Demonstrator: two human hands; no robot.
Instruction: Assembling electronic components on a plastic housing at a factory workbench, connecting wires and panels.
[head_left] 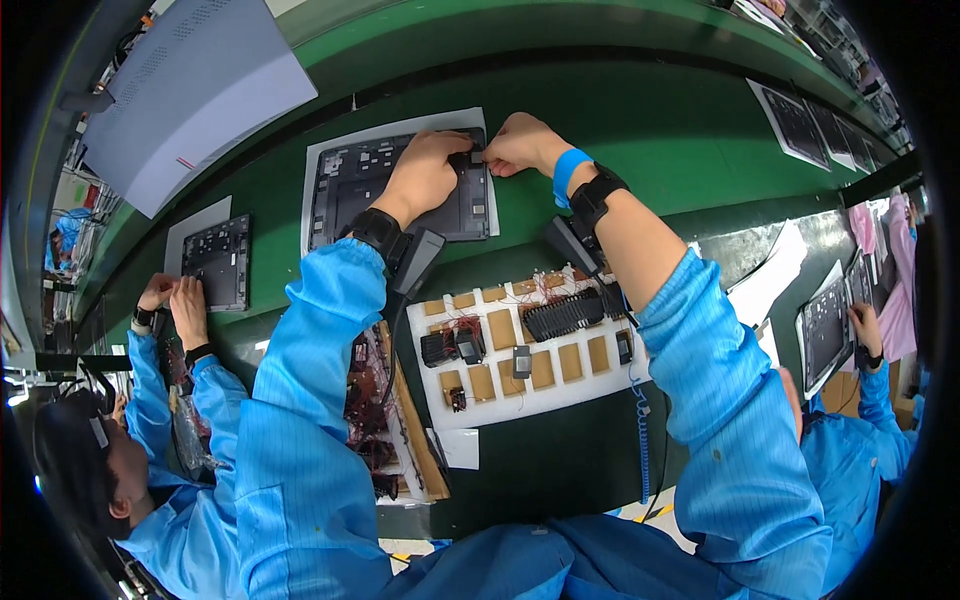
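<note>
A black tablet-like housing lies on a white sheet on the green bench. My left hand rests over its right part, fingers stretched toward the upper right corner and touching the surface there. My right hand is just outside that corner, thumb and fingertips pinched together at the housing's right edge. Whatever lies between those fingertips is too small to make out. A small grey piece shows on the housing between my two hands. Dark bands with boxy black devices sit on both my wrists, and a blue strap circles the right one.
Nearer me lies a white foam tray of small black wired parts, beside a box of more wired parts. A blue coiled cord hangs at right. Co-workers handle similar housings at left and right. A grey panel stands upper left.
</note>
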